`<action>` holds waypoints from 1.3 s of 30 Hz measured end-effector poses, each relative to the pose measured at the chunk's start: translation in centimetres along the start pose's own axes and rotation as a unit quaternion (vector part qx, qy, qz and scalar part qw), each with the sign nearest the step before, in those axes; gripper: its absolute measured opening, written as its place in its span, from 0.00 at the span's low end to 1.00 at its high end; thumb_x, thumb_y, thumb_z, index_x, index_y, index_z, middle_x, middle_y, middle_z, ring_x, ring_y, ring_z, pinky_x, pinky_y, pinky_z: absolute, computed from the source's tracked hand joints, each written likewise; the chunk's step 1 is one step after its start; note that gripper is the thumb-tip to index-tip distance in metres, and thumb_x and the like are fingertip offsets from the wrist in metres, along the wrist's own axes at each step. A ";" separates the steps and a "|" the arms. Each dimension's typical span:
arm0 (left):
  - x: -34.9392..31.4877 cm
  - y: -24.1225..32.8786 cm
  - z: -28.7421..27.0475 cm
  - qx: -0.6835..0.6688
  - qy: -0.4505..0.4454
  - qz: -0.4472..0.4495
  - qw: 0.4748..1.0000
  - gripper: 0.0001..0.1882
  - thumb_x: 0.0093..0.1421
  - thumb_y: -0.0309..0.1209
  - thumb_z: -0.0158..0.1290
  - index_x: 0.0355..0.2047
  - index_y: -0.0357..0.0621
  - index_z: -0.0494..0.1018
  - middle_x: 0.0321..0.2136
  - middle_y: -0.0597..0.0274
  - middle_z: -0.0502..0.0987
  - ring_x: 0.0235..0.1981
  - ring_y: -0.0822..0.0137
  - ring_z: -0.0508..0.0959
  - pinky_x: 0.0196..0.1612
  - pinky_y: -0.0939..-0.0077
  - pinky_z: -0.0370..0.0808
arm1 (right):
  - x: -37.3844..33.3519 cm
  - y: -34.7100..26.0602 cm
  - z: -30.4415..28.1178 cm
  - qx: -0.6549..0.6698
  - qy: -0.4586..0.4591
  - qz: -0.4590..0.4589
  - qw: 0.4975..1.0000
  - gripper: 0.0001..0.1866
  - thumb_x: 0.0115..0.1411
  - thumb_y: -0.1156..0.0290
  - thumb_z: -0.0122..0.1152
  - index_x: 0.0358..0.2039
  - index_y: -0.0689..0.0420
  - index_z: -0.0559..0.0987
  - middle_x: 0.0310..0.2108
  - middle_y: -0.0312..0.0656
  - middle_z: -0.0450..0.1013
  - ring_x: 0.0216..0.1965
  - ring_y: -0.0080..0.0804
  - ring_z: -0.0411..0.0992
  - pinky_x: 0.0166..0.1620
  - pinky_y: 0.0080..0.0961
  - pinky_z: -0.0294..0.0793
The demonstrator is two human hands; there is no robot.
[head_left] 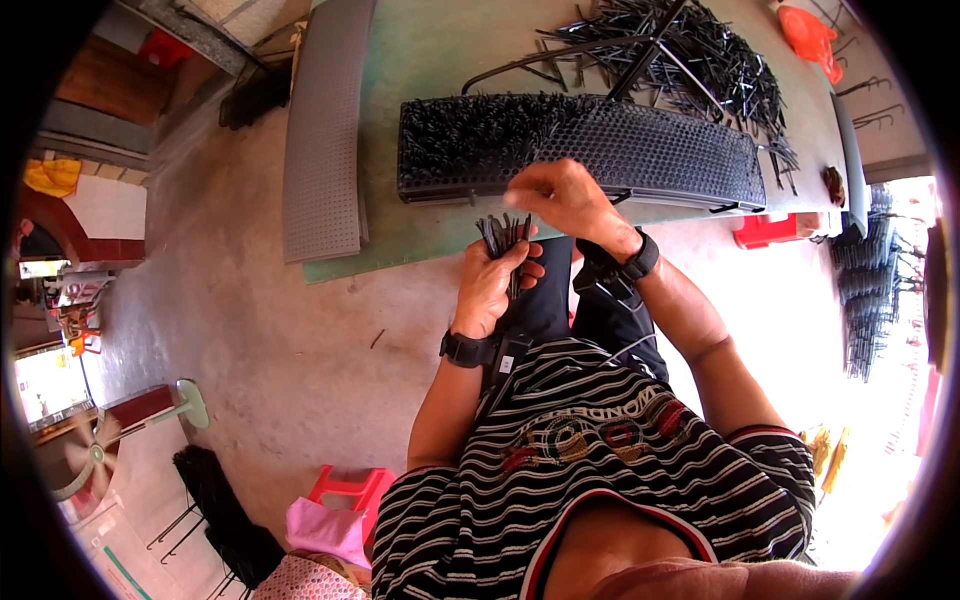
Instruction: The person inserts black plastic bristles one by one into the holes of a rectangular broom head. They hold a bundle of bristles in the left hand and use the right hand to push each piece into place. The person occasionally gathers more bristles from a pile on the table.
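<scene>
My left hand (487,285) is closed around a bundle of thin black strips (503,233), their ends sticking up past the fingers. Just above it and to the right, my right hand (568,196) is closed, fingertips drawn together at the near edge of a long black perforated panel (660,150). Its fingertips are smeared, so whatever they pinch cannot be made out. Black upright tufts (465,135) fill the panel's left part, while bare holes show over its right part. The panel sits in a black wire frame (545,57) on a greenish table.
Loose black strips (690,60) lie heaped at the table's far right. Grey perforated sheets (325,150) lie along its left end. An orange-red plastic bag (808,42) is at the far right corner. A red stool (355,490) and a fan (97,453) stand lower left.
</scene>
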State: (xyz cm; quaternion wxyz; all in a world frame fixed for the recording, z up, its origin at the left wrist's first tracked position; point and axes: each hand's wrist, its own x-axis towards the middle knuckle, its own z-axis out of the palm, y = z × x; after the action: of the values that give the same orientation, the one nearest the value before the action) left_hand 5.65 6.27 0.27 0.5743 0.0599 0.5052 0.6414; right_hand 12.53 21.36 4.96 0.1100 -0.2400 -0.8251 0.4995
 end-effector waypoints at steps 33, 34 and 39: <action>0.1 0.4 -0.3 0.020 -0.007 0.011 1.000 0.15 0.59 0.27 0.51 0.47 0.37 0.70 0.30 0.56 0.77 0.25 0.67 0.78 0.24 0.78 0.75 | 0.8 -0.2 1.0 -0.193 0.101 -0.180 0.959 0.06 0.50 0.70 0.61 0.27 0.58 0.79 0.25 0.42 0.73 0.24 0.41 0.72 0.26 0.30 0.71; 0.1 0.4 -0.2 0.012 -0.020 0.010 1.000 0.15 0.59 0.27 0.51 0.47 0.37 0.70 0.30 0.55 0.77 0.25 0.67 0.78 0.25 0.77 0.75 | 0.4 0.1 0.8 -0.173 0.039 -0.155 0.972 0.06 0.50 0.71 0.62 0.28 0.59 0.79 0.26 0.42 0.74 0.23 0.39 0.72 0.26 0.28 0.71; 0.2 0.5 0.6 -0.011 -0.065 -0.010 0.998 0.15 0.60 0.26 0.49 0.48 0.37 0.68 0.31 0.56 0.77 0.26 0.66 0.78 0.25 0.77 0.75 | -0.3 1.4 0.2 0.045 -0.031 -0.002 0.998 0.07 0.54 0.71 0.59 0.27 0.63 0.78 0.25 0.41 0.76 0.23 0.24 0.73 0.26 0.20 0.70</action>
State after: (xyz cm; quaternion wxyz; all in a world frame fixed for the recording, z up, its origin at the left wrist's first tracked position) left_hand 5.66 6.88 0.82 0.6128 0.0905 0.4603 0.6360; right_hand 13.08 21.60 3.68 0.0959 -0.2173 -0.8051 0.5435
